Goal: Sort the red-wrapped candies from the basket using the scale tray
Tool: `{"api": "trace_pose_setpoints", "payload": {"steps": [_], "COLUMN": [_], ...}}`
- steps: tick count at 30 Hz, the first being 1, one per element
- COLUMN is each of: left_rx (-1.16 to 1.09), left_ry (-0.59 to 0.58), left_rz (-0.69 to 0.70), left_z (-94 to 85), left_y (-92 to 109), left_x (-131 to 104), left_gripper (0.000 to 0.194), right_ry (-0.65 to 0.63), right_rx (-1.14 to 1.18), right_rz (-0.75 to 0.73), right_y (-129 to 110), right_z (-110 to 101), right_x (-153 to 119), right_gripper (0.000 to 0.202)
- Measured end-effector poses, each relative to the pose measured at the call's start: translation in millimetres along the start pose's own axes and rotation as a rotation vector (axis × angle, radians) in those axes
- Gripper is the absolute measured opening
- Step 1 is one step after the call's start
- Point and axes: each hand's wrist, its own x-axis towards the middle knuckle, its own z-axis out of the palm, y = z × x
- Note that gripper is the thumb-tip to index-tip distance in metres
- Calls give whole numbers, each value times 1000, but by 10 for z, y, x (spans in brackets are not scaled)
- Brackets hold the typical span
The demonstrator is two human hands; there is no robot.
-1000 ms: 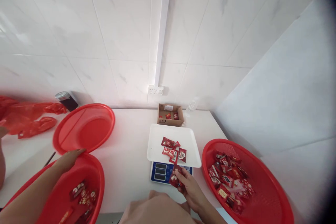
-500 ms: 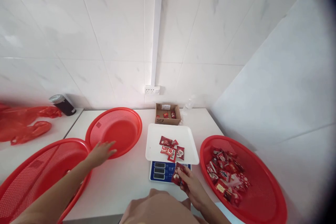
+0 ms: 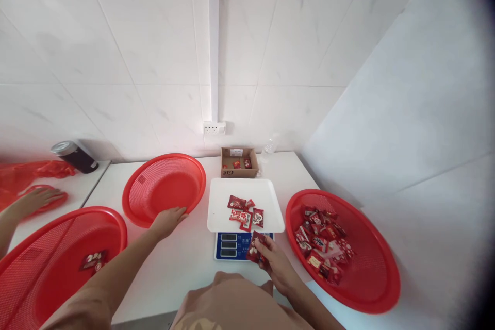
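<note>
While the white surface (image 3: 174, 263) lies beneath both the left hand (image 3: 166, 224) and the right hand (image 3: 276, 263), the big front basket (image 3: 58, 273), red and cut off by the view's edge, sits left of the left fingers, partly behind that forearm, with a few dark packets (image 3: 93, 260) in it. Well to the right of the right fingers is the right basket (image 3: 371, 263), also red, holding a heap of wrapped packets (image 3: 319, 242). Smaller than these, the back basket (image 3: 166, 191) is right at the left fingers, which lie outstretched along its front rim; I cannot tell whether they grip it. Far left of them, a co-worker's hand (image 3: 38, 198) rests on a red plastic bag (image 3: 19, 175). Just beyond the right fingers comes a white tray (image 3: 266, 191), set on a scale (image 3: 228, 245) whose blue panel shows partly behind those fingers. Farther beyond them stands an open cardboard box (image 3: 240, 172) with a few small packets inside, and away past the left fingers, toward the wall, a dark can (image 3: 77, 157). Several red packets (image 3: 240, 215) lie on the tray, ahead of the right fingers, which are closed around at least one dark red packet (image 3: 254, 247), held above the scale's near edge
</note>
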Motion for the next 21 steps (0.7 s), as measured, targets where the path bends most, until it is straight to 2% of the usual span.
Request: {"api": "trace_pose_setpoints", "payload": {"steps": [3, 6, 9, 12, 14, 17, 21], "left_rx": [17, -28, -93, -89, -57, 2, 20], "left_ry": [-5, 91, 108, -24, -105, -165, -162], "left_rz": [27, 102, 287, 441, 480, 494, 468], "left_z": [9, 32, 131, 266, 324, 328, 268], "left_y": [119, 396, 828, 1263, 1478, 1655, 1705], "left_x": [155, 279, 399, 552, 660, 786, 832], "left_gripper": [47, 49, 57, 76, 84, 76, 52], "right_ry": [14, 120, 387, 702, 847, 929, 953], "right_rx": [10, -3, -123, -350, -470, -542, -565], "right_rz": [-10, -86, -274, -418, -411, -342, -347], "right_y": [-20, -82, -166, -215, -202, -125, -19], "right_z": [-57, -186, -445, -785, -985, -1168, -1224], "right_x": [29, 109, 227, 329, 372, 407, 431], "right_gripper": [40, 42, 43, 45, 48, 55, 60]}}
